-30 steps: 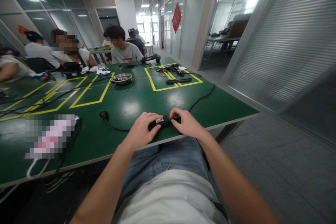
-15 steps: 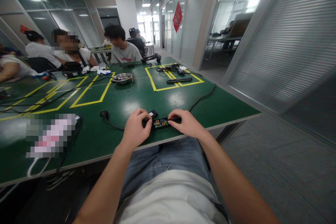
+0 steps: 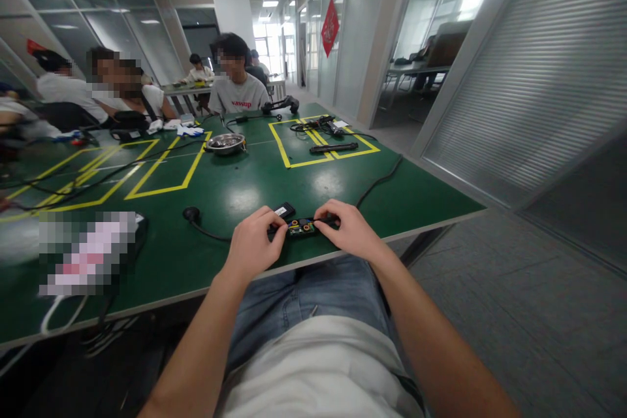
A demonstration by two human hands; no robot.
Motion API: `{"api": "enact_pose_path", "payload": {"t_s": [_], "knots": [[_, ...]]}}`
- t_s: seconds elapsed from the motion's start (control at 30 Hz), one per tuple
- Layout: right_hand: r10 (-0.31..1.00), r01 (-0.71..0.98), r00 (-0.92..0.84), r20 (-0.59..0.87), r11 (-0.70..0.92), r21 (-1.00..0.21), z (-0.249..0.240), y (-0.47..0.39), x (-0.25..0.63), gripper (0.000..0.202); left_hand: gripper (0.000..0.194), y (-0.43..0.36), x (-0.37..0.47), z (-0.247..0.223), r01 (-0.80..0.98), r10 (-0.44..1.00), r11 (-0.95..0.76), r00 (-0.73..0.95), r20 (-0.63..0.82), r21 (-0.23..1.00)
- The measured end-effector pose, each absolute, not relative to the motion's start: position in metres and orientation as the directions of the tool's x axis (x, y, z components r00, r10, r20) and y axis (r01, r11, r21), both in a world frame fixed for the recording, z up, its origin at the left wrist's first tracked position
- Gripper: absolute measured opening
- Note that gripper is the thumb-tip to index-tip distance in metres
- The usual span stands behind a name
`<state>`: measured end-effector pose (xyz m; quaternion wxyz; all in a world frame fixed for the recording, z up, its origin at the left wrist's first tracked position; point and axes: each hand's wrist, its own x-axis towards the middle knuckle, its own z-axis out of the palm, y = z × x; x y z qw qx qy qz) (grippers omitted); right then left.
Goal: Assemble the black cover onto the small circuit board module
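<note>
An opened power adapter [image 3: 300,227] lies near the table's front edge, its black casing half exposing a circuit board with copper-coloured coils. My left hand [image 3: 255,240] is closed at its left end, fingers pinched. At the opposite end, my right hand [image 3: 349,227] pinches the adapter where a black cable [image 3: 378,181] leads away. From the left side a cord runs to a black plug [image 3: 191,215] on the table. Just behind the adapter is a black casing piece [image 3: 284,211] with a white label. My fingers partly hide both ends.
A metal bowl [image 3: 226,144] stands farther back. Cables and a black bar [image 3: 334,148] lie inside yellow tape outlines on the green table [image 3: 431,192]. A blurred pink and white object [image 3: 91,255] is at left. Several people sit beyond; one person [image 3: 238,88] sits across.
My view has shifted slightly. Both hands stay on the adapter, with only small finger movements. The person across has straightened up, and another person farther back has come into view.
</note>
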<state>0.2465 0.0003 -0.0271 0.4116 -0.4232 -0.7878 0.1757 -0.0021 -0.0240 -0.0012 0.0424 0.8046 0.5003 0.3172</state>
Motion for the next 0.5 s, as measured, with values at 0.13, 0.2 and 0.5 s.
{"api": "enact_pose_path", "payload": {"t_s": [0.13, 0.2, 0.5], "knots": [[0.805, 0.502, -0.294, 0.515, 0.589, -0.633, -0.0268, 0.0006, 0.2465, 0.012, 0.019, -0.0222, -0.0022, -0.0008, 0.77, 0.849, -0.48, 0.288, 0.442, 0.42], [0.808, 0.502, -0.295, 0.51, 0.586, -0.636, -0.0267, 0.0008, 0.2462, 0.012, 0.019, -0.0213, -0.0023, -0.0014, 0.776, 0.86, -0.468, 0.292, 0.418, 0.422], [0.839, 0.539, -0.303, 0.452, 0.542, -0.645, -0.0282, 0.0034, 0.2465, 0.014, 0.014, -0.0206, -0.0037, -0.0018, 0.778, 0.847, -0.5, 0.349, 0.401, 0.381]]}}
